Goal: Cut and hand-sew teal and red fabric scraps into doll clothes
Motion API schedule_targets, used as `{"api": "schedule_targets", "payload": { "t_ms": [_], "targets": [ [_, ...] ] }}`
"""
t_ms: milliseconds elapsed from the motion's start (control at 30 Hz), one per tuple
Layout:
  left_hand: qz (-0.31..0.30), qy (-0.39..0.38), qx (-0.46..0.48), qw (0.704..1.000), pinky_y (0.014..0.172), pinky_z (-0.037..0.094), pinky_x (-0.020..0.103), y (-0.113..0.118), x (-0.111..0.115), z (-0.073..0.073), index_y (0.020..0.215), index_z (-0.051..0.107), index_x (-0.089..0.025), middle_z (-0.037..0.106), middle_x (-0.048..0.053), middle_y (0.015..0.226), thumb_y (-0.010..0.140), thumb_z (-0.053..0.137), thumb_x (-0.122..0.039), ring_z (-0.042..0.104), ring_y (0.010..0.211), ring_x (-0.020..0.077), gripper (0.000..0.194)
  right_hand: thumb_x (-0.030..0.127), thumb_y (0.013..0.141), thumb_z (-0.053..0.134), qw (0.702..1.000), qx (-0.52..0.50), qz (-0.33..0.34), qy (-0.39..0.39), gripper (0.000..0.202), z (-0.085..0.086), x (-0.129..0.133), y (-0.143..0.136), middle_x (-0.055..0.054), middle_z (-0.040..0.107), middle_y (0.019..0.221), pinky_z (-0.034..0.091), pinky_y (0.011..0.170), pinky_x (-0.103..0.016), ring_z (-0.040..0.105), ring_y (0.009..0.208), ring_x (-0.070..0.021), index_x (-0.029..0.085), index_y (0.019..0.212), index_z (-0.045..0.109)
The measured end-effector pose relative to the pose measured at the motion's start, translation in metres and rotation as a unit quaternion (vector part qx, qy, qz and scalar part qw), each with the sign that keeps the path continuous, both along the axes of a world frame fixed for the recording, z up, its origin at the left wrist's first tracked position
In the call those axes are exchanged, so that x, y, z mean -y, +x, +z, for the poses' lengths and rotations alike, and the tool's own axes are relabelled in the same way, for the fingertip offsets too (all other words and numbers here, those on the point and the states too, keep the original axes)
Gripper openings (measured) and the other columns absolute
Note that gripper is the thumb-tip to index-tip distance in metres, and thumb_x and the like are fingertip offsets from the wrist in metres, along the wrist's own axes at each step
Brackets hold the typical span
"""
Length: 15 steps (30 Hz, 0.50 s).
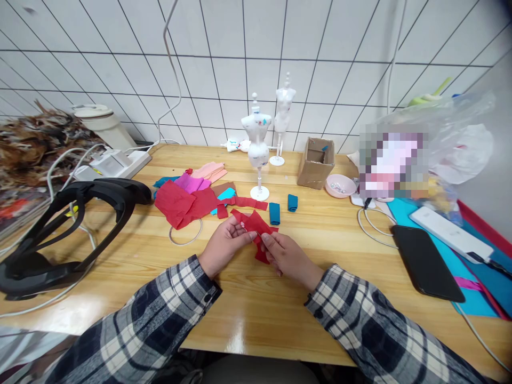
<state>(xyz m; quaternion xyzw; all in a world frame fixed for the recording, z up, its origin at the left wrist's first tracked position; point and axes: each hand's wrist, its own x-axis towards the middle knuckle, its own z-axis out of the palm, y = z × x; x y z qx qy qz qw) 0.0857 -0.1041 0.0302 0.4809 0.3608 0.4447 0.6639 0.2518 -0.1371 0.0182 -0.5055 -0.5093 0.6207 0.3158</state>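
A piece of red paper (pixel 256 222) is pinched between my two hands above the middle of the table. My left hand (pixel 229 242) grips its left side, thumb on top. My right hand (pixel 288 257) holds the right side between thumb and fingers, with a red part hanging below. Just behind lies a red strip (pixel 248 202). Two small dark-blue rolled pieces, one (pixel 274 213) nearer and one (pixel 293 202) farther, rest to the right. A pile of coloured sheets, with a large red one (pixel 176 204) in front, lies to the left.
Two white mannequins (pixel 258 144) (pixel 285 109) stand at the back beside a cardboard box (pixel 316 165) and a pink bowl (pixel 341 186). A black headset frame (pixel 120 218) is at left. A phone (pixel 428 261), a white power bank (pixel 451 233) and cables lie at right.
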Motion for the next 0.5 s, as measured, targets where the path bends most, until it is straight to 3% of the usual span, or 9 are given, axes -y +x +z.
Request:
{"api": "schedule_targets", "payload": {
  "t_ms": [267, 500],
  "targets": [
    [0.015, -0.013, -0.034, 0.999, 0.075, 0.05, 0.029, -0.0031, -0.0035, -0.0003, 0.081, 0.067, -0.014, 0.072, 0.004, 0.08, 0.074, 0.076, -0.03, 0.064, 0.073, 0.0157, 0.019, 0.06, 0.092, 0.038, 1.0, 0.003, 0.007, -0.007, 0.044, 0.0044, 0.0006, 0.0006, 0.007, 0.042, 0.052, 0.032, 0.031, -0.018, 0.035, 0.036, -0.0064, 0.02, 0.076, 0.047],
    [-0.002, -0.002, -0.023, 1.0, 0.08, 0.049, 0.031, -0.0065, -0.005, -0.0022, 0.092, 0.067, -0.014, 0.072, 0.004, 0.087, 0.073, 0.076, -0.028, 0.065, 0.08, 0.0174, 0.025, 0.058, 0.093, 0.035, 0.999, 0.022, 0.025, 0.009, 0.043, 0.0045, -0.0005, 0.0023, 0.006, 0.046, 0.053, 0.035, 0.031, -0.018, 0.04, 0.036, -0.0074, 0.02, 0.08, 0.051]
  ]
}}
